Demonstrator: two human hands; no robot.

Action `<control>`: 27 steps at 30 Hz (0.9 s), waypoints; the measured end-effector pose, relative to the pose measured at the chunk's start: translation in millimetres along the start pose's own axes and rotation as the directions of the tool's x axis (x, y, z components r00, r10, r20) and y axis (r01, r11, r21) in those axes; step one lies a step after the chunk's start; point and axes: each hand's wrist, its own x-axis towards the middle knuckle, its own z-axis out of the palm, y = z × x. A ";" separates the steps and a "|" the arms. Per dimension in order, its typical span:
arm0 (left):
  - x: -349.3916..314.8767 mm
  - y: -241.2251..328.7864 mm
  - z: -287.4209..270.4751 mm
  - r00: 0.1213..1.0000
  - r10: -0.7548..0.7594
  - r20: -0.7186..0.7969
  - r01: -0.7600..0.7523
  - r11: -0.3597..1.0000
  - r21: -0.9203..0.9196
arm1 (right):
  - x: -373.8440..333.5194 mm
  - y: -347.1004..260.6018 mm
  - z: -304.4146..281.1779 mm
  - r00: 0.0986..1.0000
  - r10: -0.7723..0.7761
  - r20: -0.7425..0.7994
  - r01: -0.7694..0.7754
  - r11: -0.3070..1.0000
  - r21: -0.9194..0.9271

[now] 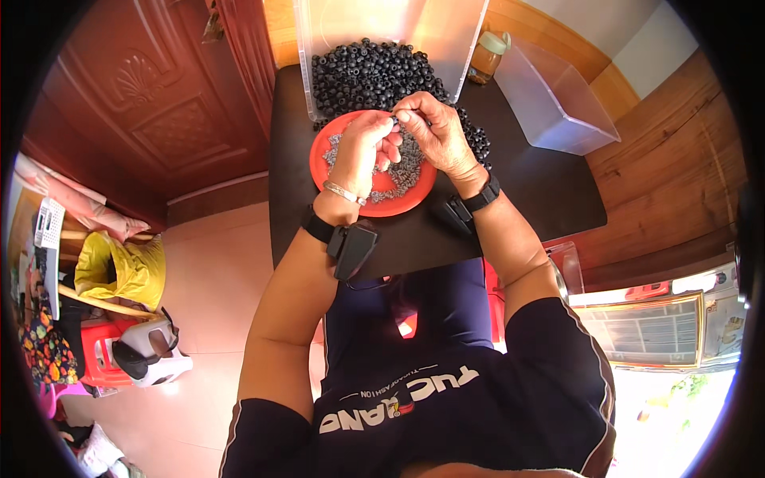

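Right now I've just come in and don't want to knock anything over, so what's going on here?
A person's left hand and right hand meet over a red plate of small silvery parts; what they pinch is too small to identify. Beyond, black bead-like pieces heap in a clear bin, some lying outside on the dark table.

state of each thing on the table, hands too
left hand: fingers curled, pinching a small dark piece
right hand: thumb and finger pinched, contents too small to tell
round orange-red plastic plate: flat, holding small silvery pieces
clear plastic box with small round black pieces: open, pieces spilling out
clear plastic box at right: open, looks empty
clear jar with pale green lid: upright, lid on
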 end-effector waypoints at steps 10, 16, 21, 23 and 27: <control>-0.9 -6.8 -2.7 0.994 0.090 0.064 -0.082 0.989 -0.119 | -1.4 -14.9 -5.8 0.967 -0.254 0.002 0.254 0.965 -0.065; 2.5 -4.1 -6.1 0.988 0.077 0.133 -0.060 0.990 -0.127 | -5.4 -14.3 -6.0 0.974 -0.226 -0.015 0.220 0.960 -0.172; 7.0 1.6 -16.7 0.992 0.053 0.113 -0.042 0.994 -0.099 | -2.2 -19.6 -0.9 0.966 -0.255 -0.041 0.233 0.930 -0.283; 8.7 1.1 -18.6 0.994 0.098 0.056 -0.096 0.995 -0.034 | -4.8 -25.9 -1.3 0.981 -0.195 0.014 0.184 0.901 -0.394; 0.3 6.2 -16.5 0.993 0.118 0.030 -0.115 0.989 -0.092 | 1.2 -37.7 -28.4 0.990 -0.133 -0.038 0.108 0.914 -0.390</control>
